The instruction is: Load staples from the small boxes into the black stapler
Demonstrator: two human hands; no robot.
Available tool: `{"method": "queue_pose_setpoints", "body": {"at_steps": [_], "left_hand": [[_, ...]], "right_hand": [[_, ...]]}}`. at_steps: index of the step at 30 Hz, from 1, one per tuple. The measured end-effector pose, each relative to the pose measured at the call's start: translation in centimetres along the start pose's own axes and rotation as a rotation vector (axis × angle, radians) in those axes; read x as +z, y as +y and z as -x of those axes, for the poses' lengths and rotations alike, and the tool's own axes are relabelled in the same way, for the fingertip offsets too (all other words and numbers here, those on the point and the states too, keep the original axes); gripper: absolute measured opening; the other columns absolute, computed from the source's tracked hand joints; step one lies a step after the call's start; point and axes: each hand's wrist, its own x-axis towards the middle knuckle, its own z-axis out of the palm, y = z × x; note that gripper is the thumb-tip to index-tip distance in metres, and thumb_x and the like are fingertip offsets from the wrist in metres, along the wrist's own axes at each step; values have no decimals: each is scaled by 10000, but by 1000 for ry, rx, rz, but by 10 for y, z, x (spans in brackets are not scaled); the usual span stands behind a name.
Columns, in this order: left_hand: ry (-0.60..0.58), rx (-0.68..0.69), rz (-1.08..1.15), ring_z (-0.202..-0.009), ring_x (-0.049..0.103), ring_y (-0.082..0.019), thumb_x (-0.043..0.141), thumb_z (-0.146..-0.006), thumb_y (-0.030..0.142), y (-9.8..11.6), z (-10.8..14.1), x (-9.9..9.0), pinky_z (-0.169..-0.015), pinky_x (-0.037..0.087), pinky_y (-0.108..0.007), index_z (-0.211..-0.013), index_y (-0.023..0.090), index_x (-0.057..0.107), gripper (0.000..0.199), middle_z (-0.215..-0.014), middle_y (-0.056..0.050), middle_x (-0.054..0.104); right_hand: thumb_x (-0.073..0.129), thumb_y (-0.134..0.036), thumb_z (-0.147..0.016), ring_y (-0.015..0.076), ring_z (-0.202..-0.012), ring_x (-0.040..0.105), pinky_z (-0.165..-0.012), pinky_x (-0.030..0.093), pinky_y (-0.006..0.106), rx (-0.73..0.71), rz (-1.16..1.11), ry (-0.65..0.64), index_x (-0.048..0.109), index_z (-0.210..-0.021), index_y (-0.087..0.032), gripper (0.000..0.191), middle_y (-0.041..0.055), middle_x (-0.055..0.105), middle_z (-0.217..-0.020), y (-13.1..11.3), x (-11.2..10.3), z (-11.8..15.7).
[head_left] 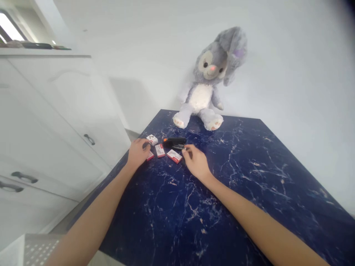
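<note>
Several small red-and-white boxes lie on the dark blue marbled table [177, 199]. My left hand [138, 150] is curled at the leftmost red box [150, 156], with a white box [152, 139] just beyond its fingers; whether it grips anything is too small to tell. Between my hands lie a middle box [160, 150] and a right box [174, 156]. Behind them is a black object [176, 141] with an orange tip, perhaps a stapler. My right hand [195, 161] has its thumb and fingers closed around the right end of a dark item [178, 146] beside it.
A grey plush rabbit [201, 98] sits at the table's back edge against the white wall. White cabinets [55, 122] with dark handles stand on the left. A white perforated surface [41, 248] shows at the lower left.
</note>
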Motion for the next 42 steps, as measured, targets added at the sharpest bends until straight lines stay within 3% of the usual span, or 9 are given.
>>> {"method": "queue_pose_setpoints", "body": {"at_steps": [3, 6, 11, 14, 17, 22, 29, 36, 42], "left_hand": [[-27, 53, -94, -1408, 408, -380, 535, -939, 415, 3, 0, 11, -1174, 302, -561, -1371, 196, 589, 487, -1494, -157, 509], [-239, 152, -150, -1460, 339, -410, 445, -991, 495, 2, -2, 15, -1161, 304, -611, -1477, 214, 488, 563, -1621, -172, 318], [-304, 338, -48, -1376, 461, -352, 459, -988, 483, 7, 6, 12, -1158, 370, -513, -1448, 221, 511, 532, -1558, -174, 335], [-314, 293, 8, -1093, 629, -280, 578, -920, 490, 20, 15, 12, -1001, 516, -456, -1464, 268, 471, 597, -1376, -133, 470], [-331, 326, 32, -1025, 638, -258, 615, -896, 494, 31, 21, 14, -943, 541, -433, -1474, 289, 456, 633, -1305, -106, 507], [-291, 439, -53, -1398, 396, -413, 572, -927, 534, 40, 27, 15, -1150, 339, -599, -1470, 264, 496, 611, -1594, -145, 310], [-269, 530, 43, -1235, 518, -318, 731, -802, 423, 55, 37, 12, -1099, 447, -492, -1174, 257, 683, 410, -1310, -101, 533], [-345, 471, -22, -1349, 481, -363, 706, -829, 438, 51, 33, 10, -1157, 387, -542, -1283, 252, 641, 495, -1533, -116, 413], [-304, 461, 124, -1324, 531, -294, 706, -834, 407, 45, 29, 7, -1163, 417, -447, -1261, 271, 655, 451, -1446, -79, 517]], "right_hand": [[520, -324, -947, 277, -1188, 613, -1015, 493, 444, -3, -91, 131, 313, -1543, -124, 662, 220, 445, -1512, 13, 4, -6], [553, -255, -892, 314, -1370, 474, -1140, 389, 519, -70, -95, -38, 257, -1578, -167, 753, 177, 456, -1523, 21, 8, -12], [548, -247, -909, 257, -1028, 657, -967, 501, 447, -11, -141, -111, 301, -1542, -194, 682, 80, 710, -1087, 17, 5, -13], [630, -270, -872, 223, -856, 643, -816, 501, 361, -86, -57, -159, 565, -1283, -203, 421, 37, 692, -906, 9, 0, -10], [643, -293, -876, 187, -731, 611, -709, 457, 302, -80, -23, -198, 609, -982, -213, 137, -4, 644, -763, 2, -4, -6], [618, -292, -893, 194, -837, 619, -766, 450, 302, -139, 22, -96, 552, -976, -209, 135, 46, 645, -961, -3, -3, 1], [592, -289, -920, 176, -774, 609, -722, 416, 279, -133, 29, -113, 499, -845, -223, 137, 8, 648, -843, -4, -3, 2], [556, -348, -960, 197, -783, 606, -709, 409, 292, -56, 201, 42, 526, -861, -212, 171, 31, 640, -834, -13, -8, 10], [595, -407, -939, 257, -973, 606, -831, 487, 354, -317, 285, -35, 606, -1110, -207, 264, 95, 656, -1053, -33, -1, 34]]}}
